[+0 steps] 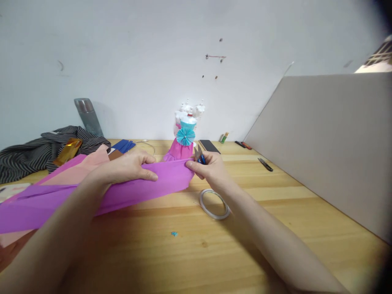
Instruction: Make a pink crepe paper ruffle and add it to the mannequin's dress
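Note:
My left hand (131,166) grips a long strip of purple crepe paper (171,175), thumb on the near face and fingers behind. At the strip's right end my right hand (211,167) pinches its upper corner. Small blue-handled scissors (200,156) are also held in that hand, blades pointing up. Just beyond the strip stands a small dress form (185,122) wearing a turquoise top, a pleated turquoise rosette and a pink skirt. A roll of double-sided tape (214,204) lies on the table below my right wrist.
Peach paper (82,167) lies under the purple at left. Striped cloth (55,147), a tilted flask (88,116) and blue paper (123,145) are behind. A phone (209,146), a small green bottle (224,137) and black snips (265,164) lie right. A grey panel (330,143) borders the table.

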Tool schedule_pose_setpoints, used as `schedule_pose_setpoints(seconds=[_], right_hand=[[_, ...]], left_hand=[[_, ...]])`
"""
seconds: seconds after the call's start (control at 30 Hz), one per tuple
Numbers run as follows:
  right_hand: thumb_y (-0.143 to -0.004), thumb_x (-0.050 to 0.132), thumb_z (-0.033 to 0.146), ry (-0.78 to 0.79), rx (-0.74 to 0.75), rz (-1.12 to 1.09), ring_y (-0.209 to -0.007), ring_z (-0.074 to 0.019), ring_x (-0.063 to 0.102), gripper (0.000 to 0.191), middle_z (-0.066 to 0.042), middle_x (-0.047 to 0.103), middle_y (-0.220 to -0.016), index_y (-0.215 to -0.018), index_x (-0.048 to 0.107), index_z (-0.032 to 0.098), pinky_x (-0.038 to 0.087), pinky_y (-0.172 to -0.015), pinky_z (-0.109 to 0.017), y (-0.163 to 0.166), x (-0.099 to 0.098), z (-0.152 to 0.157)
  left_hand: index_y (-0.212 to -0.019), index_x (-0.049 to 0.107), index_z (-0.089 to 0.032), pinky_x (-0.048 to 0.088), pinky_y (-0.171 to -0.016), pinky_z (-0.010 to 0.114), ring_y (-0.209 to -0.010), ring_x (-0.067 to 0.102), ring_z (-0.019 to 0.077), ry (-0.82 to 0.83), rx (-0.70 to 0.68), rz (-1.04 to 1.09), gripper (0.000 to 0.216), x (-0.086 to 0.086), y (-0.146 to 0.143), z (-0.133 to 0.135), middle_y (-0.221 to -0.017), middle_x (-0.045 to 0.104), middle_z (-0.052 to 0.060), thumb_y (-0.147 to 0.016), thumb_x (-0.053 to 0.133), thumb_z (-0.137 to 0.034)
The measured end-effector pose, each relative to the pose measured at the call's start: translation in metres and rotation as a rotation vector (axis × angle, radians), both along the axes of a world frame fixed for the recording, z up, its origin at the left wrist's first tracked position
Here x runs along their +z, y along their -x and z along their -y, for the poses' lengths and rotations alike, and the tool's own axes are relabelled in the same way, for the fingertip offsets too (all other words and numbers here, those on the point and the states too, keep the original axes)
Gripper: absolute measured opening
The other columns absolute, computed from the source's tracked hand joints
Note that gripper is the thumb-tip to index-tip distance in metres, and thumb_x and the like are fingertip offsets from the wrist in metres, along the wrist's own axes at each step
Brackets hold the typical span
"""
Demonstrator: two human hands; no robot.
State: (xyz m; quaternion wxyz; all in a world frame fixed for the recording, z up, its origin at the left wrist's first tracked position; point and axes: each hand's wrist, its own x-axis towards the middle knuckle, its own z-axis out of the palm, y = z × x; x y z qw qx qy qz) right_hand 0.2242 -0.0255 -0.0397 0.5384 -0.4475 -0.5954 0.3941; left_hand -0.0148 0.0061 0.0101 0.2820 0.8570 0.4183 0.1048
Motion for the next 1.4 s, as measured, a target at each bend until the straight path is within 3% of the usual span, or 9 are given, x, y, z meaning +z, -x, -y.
schedule_pose_setpoints(seconds=[0.13, 0.43, 0.57, 0.77, 0.87, 1.07, 1.2, 1.3, 1.4], right_hand=[[-0.063, 0.073, 0.04, 0.062, 0.014, 0.067, -0.038, -0.0061, 0.033, 0.033, 0.007, 0.04, -0.038, -0.052, 0.05, 0.019, 0.021, -0.041, -0.023, 0.004, -0.011, -0.005], [-0.062, 0.075, 0.042, 0.153, 0.025, -0.077, -0.04, -0.0062, 0.032, 0.038, 0.008, 0.04, -0.042, -0.053, 0.047, 0.019, 0.02, -0.041, -0.022, 0.011, -0.046, -0.015], [-0.062, 0.075, 0.041, 0.196, -0.005, -0.128, -0.04, -0.0065, 0.032, 0.035, 0.008, 0.041, -0.042, -0.055, 0.049, 0.019, 0.021, -0.042, -0.022, 0.016, -0.049, -0.008], [-0.056, 0.078, 0.043, 0.241, -0.016, -0.153, -0.04, -0.0065, 0.031, 0.036, 0.008, 0.042, -0.042, -0.055, 0.051, 0.019, 0.022, -0.041, -0.023, 0.03, -0.053, -0.001], [-0.057, 0.077, 0.045, 0.254, -0.009, -0.157, -0.041, -0.0067, 0.031, 0.038, 0.007, 0.041, -0.042, -0.052, 0.049, 0.019, 0.021, -0.042, -0.023, 0.029, -0.056, -0.002], [-0.059, 0.078, 0.045, 0.239, -0.03, -0.163, -0.045, -0.0066, 0.028, 0.039, 0.008, 0.037, -0.046, -0.056, 0.048, 0.019, 0.021, -0.045, -0.023, 0.017, -0.051, -0.006], [-0.061, 0.078, 0.043, 0.22, -0.016, -0.14, -0.047, -0.0077, 0.031, 0.038, 0.007, 0.038, -0.049, -0.058, 0.049, 0.02, 0.023, -0.045, -0.023, 0.011, -0.043, -0.005], [-0.064, 0.077, 0.044, 0.196, 0.02, -0.074, -0.047, -0.0084, 0.032, 0.04, 0.006, 0.038, -0.049, -0.056, 0.045, 0.021, 0.022, -0.045, -0.023, 0.011, -0.038, -0.003], [-0.066, 0.075, 0.043, 0.188, 0.064, 0.009, -0.048, -0.0085, 0.03, 0.041, 0.006, 0.036, -0.049, -0.055, 0.043, 0.021, 0.021, -0.045, -0.024, 0.012, -0.035, 0.001]], left_hand=[[-0.065, 0.058, -0.018, 0.029, -0.052, 0.023, -0.056, 0.042, 0.0109, 0.1, -0.044, -0.123, 0.021, -0.003, 0.005, -0.003, -0.061, 0.047, -0.005, -0.073, 0.063, -0.037], [-0.062, 0.051, -0.019, 0.028, -0.055, 0.024, -0.057, 0.039, 0.0117, 0.149, -0.131, -0.171, 0.025, -0.008, 0.025, -0.017, -0.061, 0.043, -0.005, -0.073, 0.063, -0.037], [-0.057, 0.045, -0.018, 0.024, -0.056, 0.024, -0.055, 0.034, 0.0108, 0.098, -0.094, -0.232, 0.029, -0.004, 0.04, -0.018, -0.057, 0.036, -0.006, -0.071, 0.065, -0.034], [-0.062, 0.057, -0.018, 0.03, -0.074, 0.024, -0.061, 0.04, 0.0103, -0.032, 0.013, -0.304, 0.027, 0.0, 0.062, -0.019, -0.061, 0.048, -0.007, -0.075, 0.063, -0.041], [-0.061, 0.055, -0.017, 0.03, -0.071, 0.023, -0.06, 0.038, 0.0098, -0.005, 0.0, -0.271, 0.027, -0.002, 0.066, -0.021, -0.06, 0.044, -0.007, -0.073, 0.065, -0.04], [-0.054, 0.04, -0.018, 0.024, -0.054, 0.024, -0.053, 0.031, 0.0096, 0.172, -0.024, -0.209, 0.03, -0.004, 0.062, -0.021, -0.056, 0.032, -0.006, -0.07, 0.062, -0.031], [-0.07, 0.063, -0.019, 0.035, -0.06, 0.022, -0.064, 0.05, 0.013, 0.164, 0.034, -0.183, 0.012, 0.003, 0.054, -0.015, -0.067, 0.057, -0.003, -0.07, 0.064, -0.031], [-0.112, 0.066, -0.021, 0.044, -0.078, 0.024, -0.098, 0.061, 0.0192, 0.193, 0.132, -0.023, 0.042, 0.003, 0.034, -0.007, -0.112, 0.068, 0.004, -0.072, 0.066, -0.037], [-0.107, 0.069, -0.019, 0.045, -0.081, 0.027, -0.099, 0.062, 0.021, 0.07, 0.186, 0.11, 0.037, -0.007, 0.001, 0.002, -0.111, 0.07, 0.006, -0.083, 0.055, -0.045]])
